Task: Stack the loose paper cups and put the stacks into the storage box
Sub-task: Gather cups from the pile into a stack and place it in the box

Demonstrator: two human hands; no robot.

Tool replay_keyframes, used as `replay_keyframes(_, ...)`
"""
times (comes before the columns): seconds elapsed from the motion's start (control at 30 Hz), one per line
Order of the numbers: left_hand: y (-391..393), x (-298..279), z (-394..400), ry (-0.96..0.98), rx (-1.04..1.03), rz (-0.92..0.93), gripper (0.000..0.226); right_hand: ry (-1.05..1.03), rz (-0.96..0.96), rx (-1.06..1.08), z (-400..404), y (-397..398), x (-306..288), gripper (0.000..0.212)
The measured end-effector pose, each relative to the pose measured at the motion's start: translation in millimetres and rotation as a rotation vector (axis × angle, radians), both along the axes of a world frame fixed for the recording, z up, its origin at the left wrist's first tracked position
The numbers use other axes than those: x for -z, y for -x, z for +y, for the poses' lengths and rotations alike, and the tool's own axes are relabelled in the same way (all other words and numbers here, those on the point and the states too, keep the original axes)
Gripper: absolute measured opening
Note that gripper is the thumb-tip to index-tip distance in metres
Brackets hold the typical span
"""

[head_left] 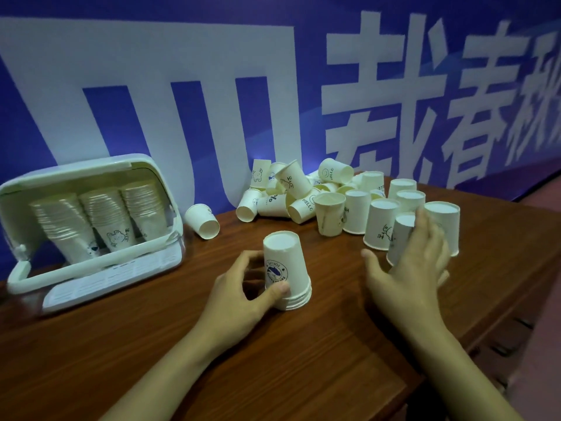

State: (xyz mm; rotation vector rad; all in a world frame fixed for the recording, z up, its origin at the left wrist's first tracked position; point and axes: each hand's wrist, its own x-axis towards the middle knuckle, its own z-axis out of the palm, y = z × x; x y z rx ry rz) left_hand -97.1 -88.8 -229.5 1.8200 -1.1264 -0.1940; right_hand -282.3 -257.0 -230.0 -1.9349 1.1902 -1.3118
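Left hand (pixel 243 287) grips stack (pixel 287 271); right hand (pixel 413 268) grips cup (pixel 400 238).

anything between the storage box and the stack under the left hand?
Head view: only bare table between the storage box and the stack. One loose cup lies on its side further back.

Three cup stacks (pixel 113 218) are sitting in one storage box (pixel 27 189); one short stack (pixel 287 273) is standing on the table (pixel 303 360); roughly twenty loose cups (pixel 303 192) are lying beyond, exact count unclear; two hands, left hand (pixel 243 287) and right hand (pixel 409 268), are showing.
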Motion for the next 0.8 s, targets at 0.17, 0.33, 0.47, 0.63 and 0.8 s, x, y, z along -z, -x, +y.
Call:
replay_keyframes(0.17,2,-2,0,0.008,0.076,-0.011,0.050,0.079,0.130,0.064,-7,-9,1,0.115)
replay_keyframes(0.33,-2,4,-1,0.017,0.093,-0.044,0.056,0.068,0.104,0.098,-30,-13,1,0.055)
replay_keyframes(0.47,-2,5,-3,0.009,0.098,-0.060,0.057,0.089,-0.131,-0.043,-24,-12,-5,0.046)
replay_keyframes(0.63,-2,4,-4,-0.001,0.094,-0.069,0.049,0.058,-0.564,-0.399,11,-17,-46,0.071)
replay_keyframes(0.8,-1,2,-4,-0.036,0.110,-0.046,0.047,0.292,-0.186,-0.719,22,-48,-68,0.068)
